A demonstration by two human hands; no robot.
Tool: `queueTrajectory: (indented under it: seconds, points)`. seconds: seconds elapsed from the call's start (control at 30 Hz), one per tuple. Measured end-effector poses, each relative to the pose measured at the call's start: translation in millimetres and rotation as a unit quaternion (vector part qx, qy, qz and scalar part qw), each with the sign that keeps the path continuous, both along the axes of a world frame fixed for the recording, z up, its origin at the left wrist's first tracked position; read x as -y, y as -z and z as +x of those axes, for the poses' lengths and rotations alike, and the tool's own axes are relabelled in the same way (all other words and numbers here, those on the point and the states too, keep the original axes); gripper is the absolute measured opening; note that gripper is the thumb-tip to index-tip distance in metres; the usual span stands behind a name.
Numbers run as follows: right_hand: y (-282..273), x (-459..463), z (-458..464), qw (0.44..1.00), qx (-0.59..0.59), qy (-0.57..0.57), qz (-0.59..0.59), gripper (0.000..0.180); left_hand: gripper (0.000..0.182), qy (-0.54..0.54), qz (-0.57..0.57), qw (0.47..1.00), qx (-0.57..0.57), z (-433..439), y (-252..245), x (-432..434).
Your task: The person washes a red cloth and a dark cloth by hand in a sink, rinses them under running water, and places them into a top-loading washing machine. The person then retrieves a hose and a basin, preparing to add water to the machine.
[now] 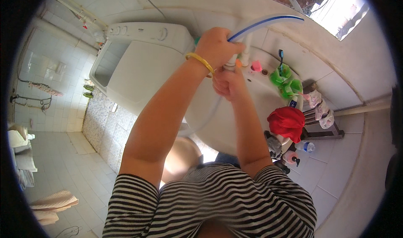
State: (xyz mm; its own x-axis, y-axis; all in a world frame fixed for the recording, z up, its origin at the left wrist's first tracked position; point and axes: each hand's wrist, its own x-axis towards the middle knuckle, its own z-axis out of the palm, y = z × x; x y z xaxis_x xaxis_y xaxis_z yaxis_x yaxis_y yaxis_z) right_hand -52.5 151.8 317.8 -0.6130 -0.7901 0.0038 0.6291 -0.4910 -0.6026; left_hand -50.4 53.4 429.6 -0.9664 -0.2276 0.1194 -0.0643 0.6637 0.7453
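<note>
A white faucet fitting (230, 64) stands at the back of a white washbasin (217, 124). My left hand (217, 45), with a yellow bangle at its wrist, is closed around the fitting's upper part, beside a clear hose with a blue stripe (264, 24) that arcs up to the right. Just below, my right hand (228, 83) grips the fitting's lower collar. A pale hose (209, 115) hangs beneath it across the basin. An orange piece (238, 63) shows by my right fingertips. My hands hide how the hose and the fitting join.
A white twin-tub washing machine (148, 68) stands left of the basin. Along the basin's right rim are a pink object (256, 66), green cups (280, 75) with a toothbrush (280, 56), and a red cloth (286, 123). Bottles (305, 146) and a dark rack (324, 134) stand beyond.
</note>
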Motion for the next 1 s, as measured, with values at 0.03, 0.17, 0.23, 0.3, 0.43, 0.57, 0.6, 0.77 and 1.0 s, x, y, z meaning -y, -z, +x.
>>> queueTrajectory:
  seconds: [0.03, 0.17, 0.23, 0.3, 0.43, 0.57, 0.6, 0.77, 1.0]
  points:
    - [-1.0, -1.9, -3.8, 0.999, 0.008, -0.033, -0.036, 0.018, 0.035, 0.001, 0.003, 1.0, -0.003, -1.1, -0.3, -0.6]
    - [-9.9, 2.8, -6.8, 1.0, -0.016, -0.005, -0.016, 0.014, 0.036, -0.014, 0.017, 0.999, 0.027, -4.1, 0.6, 0.1]
    - [-16.4, 7.6, -2.7, 0.993, -0.053, 0.077, 0.068, 0.011, 0.036, -0.009, 0.05, 0.999, 0.011, -4.4, 2.3, 1.8]
    - [-20.3, 8.7, 0.6, 0.975, -0.084, 0.149, 0.139, 0.011, 0.036, -0.013, 0.061, 0.998, 0.008, -2.7, 4.0, 3.6]
    - [-2.6, -2.5, -6.5, 0.966, -0.187, 0.092, 0.153, 0.023, 0.036, -0.014, 0.053, 0.998, 0.029, 10.8, 3.0, 4.8]
    - [60.3, -9.4, -29.2, 0.996, -0.018, 0.051, 0.071, 0.034, 0.031, -0.019, 0.203, 0.978, 0.05, 40.5, -4.1, 5.5]
    - [80.3, -6.3, -35.6, 0.993, 0.061, 0.053, 0.086, 0.037, 0.029, -0.033, 0.185, 0.981, 0.04, 48.0, -6.5, 7.5]
    - [160.4, 20.3, -73.4, 0.979, 0.176, 0.08, 0.059, 0.048, 0.026, -0.14, 0.197, 0.97, 0.033, 118.2, -13.6, 38.3]
    - [187.8, 36.9, -103.5, 0.946, 0.253, 0.204, -0.013, 0.025, 0.021, -0.249, 0.324, 0.901, -0.145, 295.6, 10.1, 84.5]
